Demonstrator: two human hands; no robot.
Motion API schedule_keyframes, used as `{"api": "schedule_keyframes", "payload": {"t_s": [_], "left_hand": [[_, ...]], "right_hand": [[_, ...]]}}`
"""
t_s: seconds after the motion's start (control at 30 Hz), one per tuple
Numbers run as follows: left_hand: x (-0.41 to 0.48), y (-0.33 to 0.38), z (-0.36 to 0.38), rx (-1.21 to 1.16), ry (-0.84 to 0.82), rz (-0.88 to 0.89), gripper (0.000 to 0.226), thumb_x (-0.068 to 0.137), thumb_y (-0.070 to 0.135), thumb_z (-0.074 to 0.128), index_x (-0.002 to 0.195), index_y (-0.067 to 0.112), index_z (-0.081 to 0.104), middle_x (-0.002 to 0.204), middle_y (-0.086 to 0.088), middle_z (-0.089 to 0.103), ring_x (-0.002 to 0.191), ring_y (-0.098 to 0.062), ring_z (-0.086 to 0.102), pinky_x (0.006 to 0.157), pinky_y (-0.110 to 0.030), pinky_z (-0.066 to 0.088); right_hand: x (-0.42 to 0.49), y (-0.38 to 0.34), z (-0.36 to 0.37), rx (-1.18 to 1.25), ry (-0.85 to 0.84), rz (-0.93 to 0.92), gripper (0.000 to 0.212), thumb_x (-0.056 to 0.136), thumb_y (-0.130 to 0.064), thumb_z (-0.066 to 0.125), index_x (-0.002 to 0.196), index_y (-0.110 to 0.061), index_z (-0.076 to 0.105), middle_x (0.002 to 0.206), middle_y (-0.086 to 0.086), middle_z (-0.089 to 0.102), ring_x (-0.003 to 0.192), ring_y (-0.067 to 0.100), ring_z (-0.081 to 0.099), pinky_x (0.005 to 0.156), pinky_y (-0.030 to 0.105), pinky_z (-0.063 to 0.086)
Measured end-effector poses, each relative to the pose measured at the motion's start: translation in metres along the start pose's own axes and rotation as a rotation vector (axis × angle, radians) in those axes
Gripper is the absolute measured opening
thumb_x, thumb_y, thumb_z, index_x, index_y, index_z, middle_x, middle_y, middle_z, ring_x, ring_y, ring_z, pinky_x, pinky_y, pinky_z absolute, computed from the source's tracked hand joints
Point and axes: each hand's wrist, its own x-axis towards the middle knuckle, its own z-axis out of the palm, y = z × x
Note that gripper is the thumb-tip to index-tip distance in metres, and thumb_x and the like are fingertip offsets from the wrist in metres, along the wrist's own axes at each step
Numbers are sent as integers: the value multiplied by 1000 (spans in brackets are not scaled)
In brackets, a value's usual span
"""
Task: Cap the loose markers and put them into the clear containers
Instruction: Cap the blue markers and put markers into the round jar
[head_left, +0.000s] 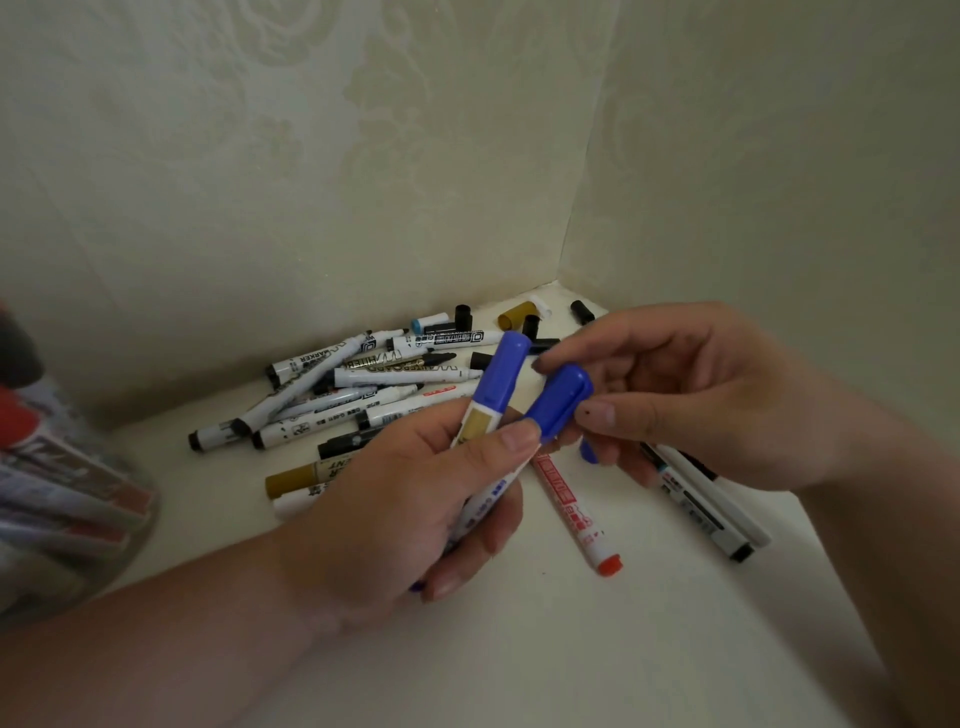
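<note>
- Left hand (415, 499) is wrapped round the blue marker (488, 410). The barrel runs down through the palm and the capped end points up and away.
- Right hand (691, 395) pinches a second blue cap (563, 400) between thumb and forefinger, just beside the marker's cap. Cannot tell whether a barrel sits in it.
- Handling, judged: markers are light, stiff plastic with smooth barrels that roll. Grip mid-barrel, push the cap straight on along the axis, and keep fingers off the inky tip.
- Marker pile (358, 384) lies on the bench (519, 649) toward the corner, several uncapped with tips exposed.
- Loose caps (464, 315), black and gold, sit behind the pile near the wall.
- Red marker (574, 506) lies alone below the hands. Two white markers (701, 501) lie partly under the right hand.
- Clear container (78, 509) is at the far left edge, blurred. It holds several markers with red and black ends; count unreadable.
- Most markers are still out on the bench, so the task looks early.
</note>
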Motion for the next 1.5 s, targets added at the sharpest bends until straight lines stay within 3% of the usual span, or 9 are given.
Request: {"api": "schedule_keyframes", "payload": {"t_s": [0.33,0.5,0.87,1.0,1.1,1.2,1.3,1.4,1.5], "left_hand": [[-2,-1,4,68,-14,26,22,92,44,57,80,26,62,56,-7,53,32,-15,32,38,-21,27],[-2,0,4,-18,-32,-27,18,93,40,61,89,22,66,70,-13,66,36,-18,45,38,-22,37],[3,1,0,-152,-52,-106,34,92,29,54,121,12,58,91,-24,75,55,-33,69,54,-37,58],[1,1,4,-116,-82,-98,24,91,27,58,111,14,65,97,-23,75,71,-37,73,64,-43,62],[-2,2,5,-1,-23,-86,24,90,28,57,106,11,62,86,-13,72,58,-27,63,51,-34,54],[-4,14,1,105,149,0,13,92,31,65,91,18,62,65,-11,47,46,-16,36,42,-26,31],[-2,31,-7,699,393,40,17,87,38,74,78,31,61,51,8,51,41,-6,44,43,-14,33],[-2,40,-12,1058,473,-78,27,79,45,79,77,32,55,67,16,60,54,6,52,48,-12,38],[-3,40,-12,1234,405,-232,28,80,47,77,83,33,53,78,12,61,66,0,55,57,-21,41]], "right_hand": [[3,-1,7,-143,134,26,17,83,-27,73,82,-10,71,63,10,67,46,20,56,40,25,47],[9,3,11,-250,233,61,43,81,-53,72,78,-10,69,59,13,65,41,20,51,39,26,40],[9,0,8,-155,287,49,40,77,-35,68,88,4,69,69,19,69,52,31,57,39,27,48],[7,4,3,-135,217,32,34,81,-34,76,84,-1,72,69,18,69,52,29,59,41,27,48],[6,3,-2,-86,232,-28,37,74,-46,80,81,-11,74,68,14,70,49,23,60,41,26,47],[5,2,-15,-30,343,-53,39,66,-52,84,77,-16,75,67,14,70,46,22,58,39,25,44],[5,7,-22,-142,396,18,38,66,-50,81,76,-14,75,70,22,69,48,27,59,40,30,46],[7,9,-16,-260,342,116,31,70,-42,74,75,-11,73,69,16,72,49,24,60,42,32,48],[7,6,-10,-312,289,147,32,72,-38,72,80,-6,72,68,13,73,50,19,61,43,30,48]]}}
